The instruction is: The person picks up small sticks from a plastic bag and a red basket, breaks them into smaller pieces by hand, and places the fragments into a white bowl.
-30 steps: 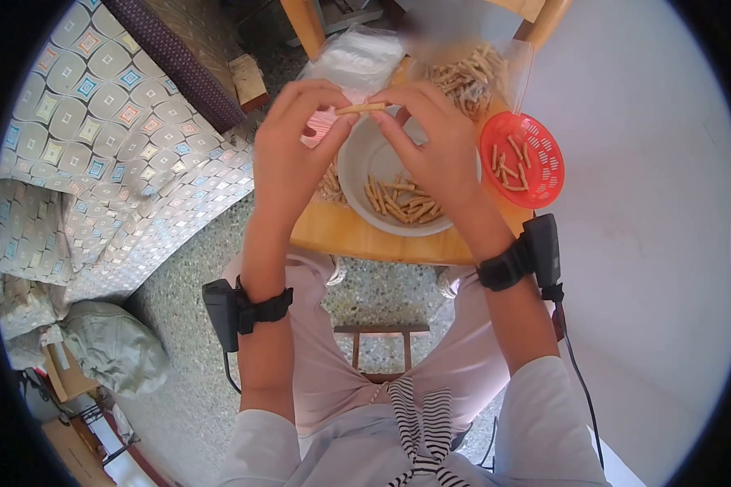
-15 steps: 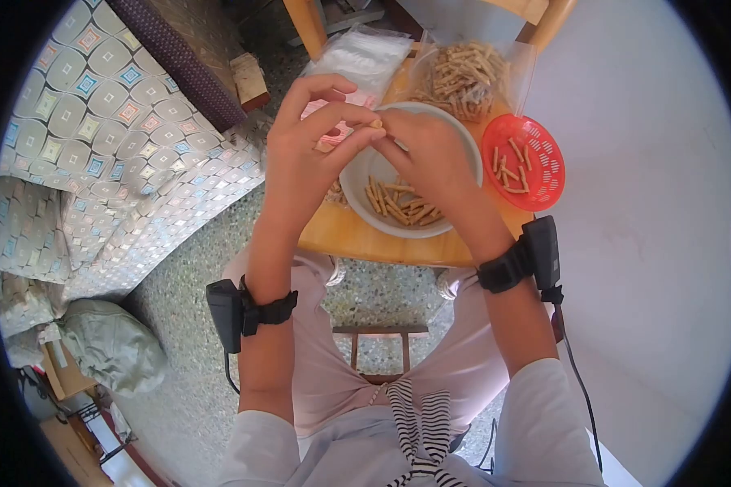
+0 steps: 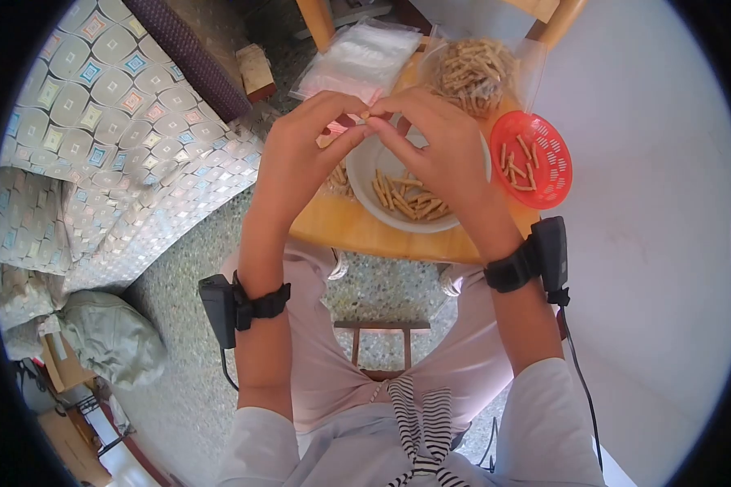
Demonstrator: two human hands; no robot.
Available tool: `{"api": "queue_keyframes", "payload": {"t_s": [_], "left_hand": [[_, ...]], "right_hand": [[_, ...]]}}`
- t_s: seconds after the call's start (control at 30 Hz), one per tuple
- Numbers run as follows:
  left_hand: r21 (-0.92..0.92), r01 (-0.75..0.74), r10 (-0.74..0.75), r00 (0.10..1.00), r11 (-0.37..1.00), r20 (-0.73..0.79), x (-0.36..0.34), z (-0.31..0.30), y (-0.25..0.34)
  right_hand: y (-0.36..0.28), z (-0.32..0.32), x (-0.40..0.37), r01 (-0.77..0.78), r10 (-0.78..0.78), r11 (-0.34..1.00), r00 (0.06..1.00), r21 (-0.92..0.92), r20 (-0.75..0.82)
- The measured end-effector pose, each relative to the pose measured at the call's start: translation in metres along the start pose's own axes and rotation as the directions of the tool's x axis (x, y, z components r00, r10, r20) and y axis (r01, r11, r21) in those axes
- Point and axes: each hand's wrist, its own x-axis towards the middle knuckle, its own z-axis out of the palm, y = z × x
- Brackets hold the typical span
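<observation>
My left hand [image 3: 296,158] and my right hand [image 3: 430,142] meet fingertip to fingertip above a white bowl [image 3: 374,207]. Between the fingertips they pinch a small tan wooden piece [image 3: 366,114], mostly hidden by the fingers. Several similar tan wooden sticks [image 3: 406,199] lie in the bowl. A clear bag of the same pieces [image 3: 471,69] stands behind the bowl. To the right, a red perforated basket [image 3: 536,158] holds a few sticks. More sticks [image 3: 339,174] lie on the table left of the bowl.
Bowl, bag and basket rest on a small wooden table [image 3: 357,231]. Clear plastic bags [image 3: 357,61] lie at its far left. A patterned bedspread [image 3: 105,138] fills the left. Speckled floor and a low wooden stool [image 3: 382,333] lie between my knees. A white wall [image 3: 658,243] is right.
The tan piece was held lengthwise between both hands a second ago; my fingertips have since closed together around it, hiding most of it. The view shifted slightly.
</observation>
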Motion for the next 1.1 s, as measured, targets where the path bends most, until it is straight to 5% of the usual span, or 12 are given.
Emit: {"api": "queue_keyframes", "payload": {"t_s": [0.2, 0.27, 0.33, 0.4, 0.57, 0.63, 0.7, 0.9, 1.1], "left_hand": [[0.012, 0.059, -0.059, 0.997, 0.998, -0.047, -0.003, -0.01, -0.008], [-0.2, 0.26, -0.29, 0.948, 0.945, -0.134, -0.004, -0.019, -0.013], [-0.191, 0.315, -0.34, 0.933, 0.93, -0.117, -0.009, -0.033, -0.018], [0.016, 0.365, -0.364, 0.93, 0.931, -0.056, -0.016, -0.045, -0.028], [0.158, 0.409, -0.414, 0.91, 0.899, 0.001, -0.032, -0.065, -0.048], [0.177, 0.4, -0.41, 0.911, 0.899, 0.028, -0.037, -0.067, -0.053], [0.126, 0.453, -0.469, 0.862, 0.883, 0.189, -0.042, -0.065, -0.059], [0.277, 0.44, -0.502, 0.836, 0.854, 0.22, -0.037, -0.059, -0.045], [0.161, 0.444, -0.468, 0.867, 0.881, 0.17, -0.038, -0.039, -0.051]], "right_hand": [[0.005, 0.004, -0.003, -0.089, 0.085, 0.996, 0.991, 0.032, 0.105], [0.015, 0.006, -0.009, -0.124, 0.123, 0.992, 0.98, -0.005, 0.156], [0.031, 0.01, -0.023, -0.112, 0.176, 0.977, 0.903, -0.182, 0.391], [0.041, 0.013, -0.034, -0.121, 0.173, 0.983, 0.862, -0.138, 0.476], [0.034, 0.016, -0.041, -0.124, 0.179, 0.983, 0.788, -0.132, 0.59], [0.029, 0.013, -0.038, -0.145, 0.32, 0.942, 0.666, -0.304, 0.674], [0.031, 0.015, -0.039, -0.097, 0.293, 0.945, 0.681, -0.314, 0.671], [0.03, 0.014, -0.039, -0.047, 0.315, 0.921, 0.672, -0.386, 0.67], [0.033, 0.015, -0.043, -0.031, 0.334, 0.898, 0.696, -0.438, 0.635]]}}
